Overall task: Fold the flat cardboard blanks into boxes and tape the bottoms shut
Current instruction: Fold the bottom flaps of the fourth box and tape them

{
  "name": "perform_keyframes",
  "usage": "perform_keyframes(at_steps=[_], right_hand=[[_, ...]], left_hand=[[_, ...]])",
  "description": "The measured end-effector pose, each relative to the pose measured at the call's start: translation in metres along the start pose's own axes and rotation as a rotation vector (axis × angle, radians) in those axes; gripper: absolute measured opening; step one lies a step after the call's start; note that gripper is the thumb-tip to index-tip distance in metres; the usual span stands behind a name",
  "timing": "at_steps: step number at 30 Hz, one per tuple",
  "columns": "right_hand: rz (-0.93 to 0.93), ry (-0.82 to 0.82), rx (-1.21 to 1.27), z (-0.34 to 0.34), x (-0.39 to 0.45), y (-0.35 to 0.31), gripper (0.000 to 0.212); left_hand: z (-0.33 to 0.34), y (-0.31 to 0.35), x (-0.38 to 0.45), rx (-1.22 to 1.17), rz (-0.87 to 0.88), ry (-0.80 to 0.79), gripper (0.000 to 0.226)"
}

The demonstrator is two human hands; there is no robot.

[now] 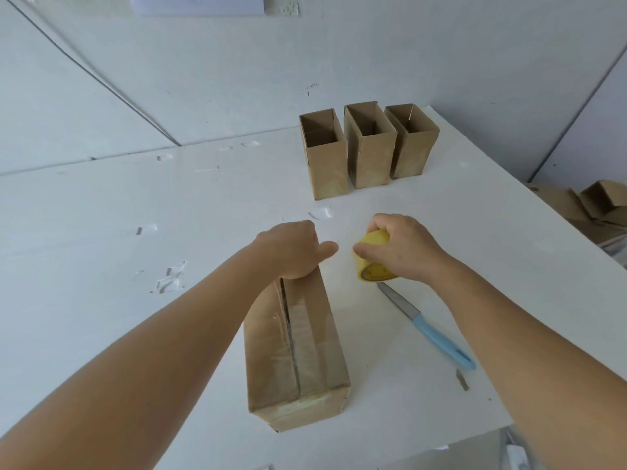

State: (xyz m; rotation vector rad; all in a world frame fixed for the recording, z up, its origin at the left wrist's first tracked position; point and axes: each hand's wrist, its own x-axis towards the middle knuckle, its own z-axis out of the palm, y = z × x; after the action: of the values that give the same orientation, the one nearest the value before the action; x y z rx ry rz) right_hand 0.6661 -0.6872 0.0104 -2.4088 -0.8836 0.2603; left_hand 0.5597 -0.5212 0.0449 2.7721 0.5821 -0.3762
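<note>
Tape roll (371,257) under right-hand fingers (380,225), box (298,347) under left hand (291,249)

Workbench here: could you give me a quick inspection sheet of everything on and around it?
Surface: white table, scuffed with stuck tape scraps.
Job's things: taped box lying bottom-up; three open boxes standing in a row; tape roll; cardboard blanks beyond the right edge.
Clutter: blue-handled knife; small cardboard scrap.
Grippers: left hand grips the taped box's far end; right hand holds the tape roll.
Cables: thin cable along the wall.
Surroundings: white walls.
</note>
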Motion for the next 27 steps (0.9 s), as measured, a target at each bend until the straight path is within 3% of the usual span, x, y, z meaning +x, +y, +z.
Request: perform_keyframes(at_steps=[8, 16, 18, 22, 25, 27], right_hand=[[-0.118, 0.067, -0.084, -0.007, 0.000, -0.008, 0.020], [-0.121, 0.114, -0.044, -0.016, -0.011, -0.005, 0.022], [-0.090, 0.129, 0.028, -0.013, -0.018, 0.000, 0.037], [0.026, 0.126, 0.112, -0.001, -0.036, 0.014, 0.093], [0.107, 0.142, 0.171, 0.017, -0.049, 0.027, 0.108], [0.176, 0.142, 0.194, 0.028, -0.057, 0.037, 0.107]], left_hand=[[-0.019, 0.026, 0.035, -0.115, 0.247, -0.302, 0.036], [-0.010, 0.020, 0.040, -0.467, 0.269, -0.302, 0.015], [-0.007, 0.019, 0.039, -0.476, 0.262, -0.272, 0.014], [-0.002, 0.016, 0.038, -0.536, 0.236, -0.228, 0.013], [0.000, 0.017, 0.037, -0.562, 0.227, -0.205, 0.014], [0.001, 0.017, 0.037, -0.590, 0.214, -0.189, 0.014]])
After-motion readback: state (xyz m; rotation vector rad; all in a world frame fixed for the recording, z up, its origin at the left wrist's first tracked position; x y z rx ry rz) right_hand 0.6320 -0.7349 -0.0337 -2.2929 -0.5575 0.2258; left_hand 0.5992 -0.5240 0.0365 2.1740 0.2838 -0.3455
